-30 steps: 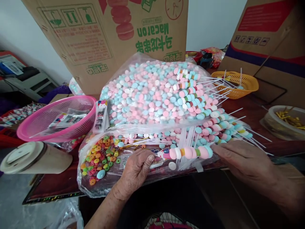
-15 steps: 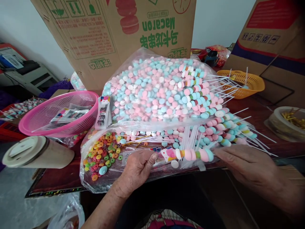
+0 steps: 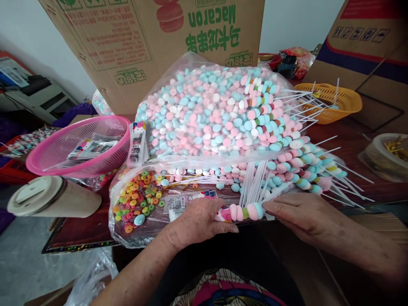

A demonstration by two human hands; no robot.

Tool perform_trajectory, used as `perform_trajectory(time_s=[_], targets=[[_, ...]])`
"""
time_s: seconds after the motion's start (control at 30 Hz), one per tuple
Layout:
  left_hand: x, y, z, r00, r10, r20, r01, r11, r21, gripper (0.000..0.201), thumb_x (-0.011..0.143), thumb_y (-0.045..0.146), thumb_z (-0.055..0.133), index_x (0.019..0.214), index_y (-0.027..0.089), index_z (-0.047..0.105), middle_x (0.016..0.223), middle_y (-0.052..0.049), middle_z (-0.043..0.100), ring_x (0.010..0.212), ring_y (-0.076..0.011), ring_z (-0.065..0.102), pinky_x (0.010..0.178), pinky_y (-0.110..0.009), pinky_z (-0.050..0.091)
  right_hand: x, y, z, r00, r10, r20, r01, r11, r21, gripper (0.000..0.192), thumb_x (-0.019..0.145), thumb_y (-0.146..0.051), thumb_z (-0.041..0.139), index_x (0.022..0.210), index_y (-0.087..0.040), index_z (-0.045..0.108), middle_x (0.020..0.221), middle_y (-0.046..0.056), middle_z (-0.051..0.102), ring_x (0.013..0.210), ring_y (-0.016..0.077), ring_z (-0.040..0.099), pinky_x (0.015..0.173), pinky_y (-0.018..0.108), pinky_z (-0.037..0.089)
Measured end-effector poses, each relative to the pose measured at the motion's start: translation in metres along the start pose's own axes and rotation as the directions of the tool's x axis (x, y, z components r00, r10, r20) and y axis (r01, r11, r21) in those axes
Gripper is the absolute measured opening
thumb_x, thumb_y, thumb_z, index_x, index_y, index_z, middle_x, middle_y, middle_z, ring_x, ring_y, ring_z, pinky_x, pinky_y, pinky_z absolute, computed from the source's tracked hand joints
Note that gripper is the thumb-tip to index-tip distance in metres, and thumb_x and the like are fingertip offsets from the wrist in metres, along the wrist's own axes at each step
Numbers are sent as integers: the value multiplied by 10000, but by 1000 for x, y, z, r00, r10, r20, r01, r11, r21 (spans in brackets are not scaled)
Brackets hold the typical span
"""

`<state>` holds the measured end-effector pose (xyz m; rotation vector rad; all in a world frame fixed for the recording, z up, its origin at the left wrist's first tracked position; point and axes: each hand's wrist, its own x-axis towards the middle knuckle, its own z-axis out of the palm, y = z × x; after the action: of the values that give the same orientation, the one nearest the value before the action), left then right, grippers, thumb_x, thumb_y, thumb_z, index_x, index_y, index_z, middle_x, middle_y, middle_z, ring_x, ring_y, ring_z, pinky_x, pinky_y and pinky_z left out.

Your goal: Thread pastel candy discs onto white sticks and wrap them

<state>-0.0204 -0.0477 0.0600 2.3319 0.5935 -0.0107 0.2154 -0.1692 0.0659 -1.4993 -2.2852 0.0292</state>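
A marshmallow skewer (image 3: 247, 211) with pink and blue sweets and a green ring lies level between my hands. My left hand (image 3: 204, 216) is closed round a printed plastic bag (image 3: 223, 214) at the skewer's left end, and the bag covers that end. Fingers pressed together, my right hand (image 3: 299, 214) grips the skewer's right end next to the blue marshmallow; the stick itself is hidden there. White sticks (image 3: 255, 182) lie in a bunch just behind the skewer. Flat printed bags (image 3: 183, 204) rest behind my left hand.
A big clear bag of marshmallows (image 3: 191, 114) fills the middle, with finished skewers (image 3: 264, 110) piled on its right side. Coloured ring sweets (image 3: 140, 197) lie front left. Around stand a pink basket (image 3: 32, 159), a cup (image 3: 76, 199), a yellow basket (image 3: 353, 102) and a carton (image 3: 172, 51).
The skewer and my right hand have moved left, closer to my left hand. More of the skewer's left end is now inside the printed bag or my left hand. The view has shifted slightly.
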Motion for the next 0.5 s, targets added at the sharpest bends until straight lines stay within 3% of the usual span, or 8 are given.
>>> perform_trajectory(time_s=[0.13,0.27,0.4,0.5], targets=[[8,8,-2,985,-61,163,108,950,-294,378,694,516,665,789,161,576,646,50,492,596,-99,449,513,-201,309,13,-7,-2,986,-169,-7,166,978,-125,281,817,-43,404,886,-185,636,693,20,627,598,120,559,564,236,403],[8,9,-7,945,-59,320,198,886,-420,429,587,443,763,865,165,592,647,54,478,595,-103,443,509,-205,333,20,-4,-5,958,-286,14,278,917,-287,286,841,-30,365,933,-150,608,726,38,639,620,155,543,578,296,379],[3,6,-12,952,46,304,140,816,-562,695,582,311,783,1211,227,499,999,-17,602,870,-181,563,697,-264,449,20,-1,-10,932,-363,-16,339,885,-320,248,866,-51,390,1009,-144,571,804,49,658,683,162,542,637,318,380],[8,10,-6,950,83,300,80,867,-492,855,589,297,779,1340,234,375,1126,-59,598,981,-223,575,779,-309,470,21,-8,-3,909,-416,-8,398,874,-279,221,860,-51,414,987,-137,572,757,36,642,644,142,531,612,298,367]])
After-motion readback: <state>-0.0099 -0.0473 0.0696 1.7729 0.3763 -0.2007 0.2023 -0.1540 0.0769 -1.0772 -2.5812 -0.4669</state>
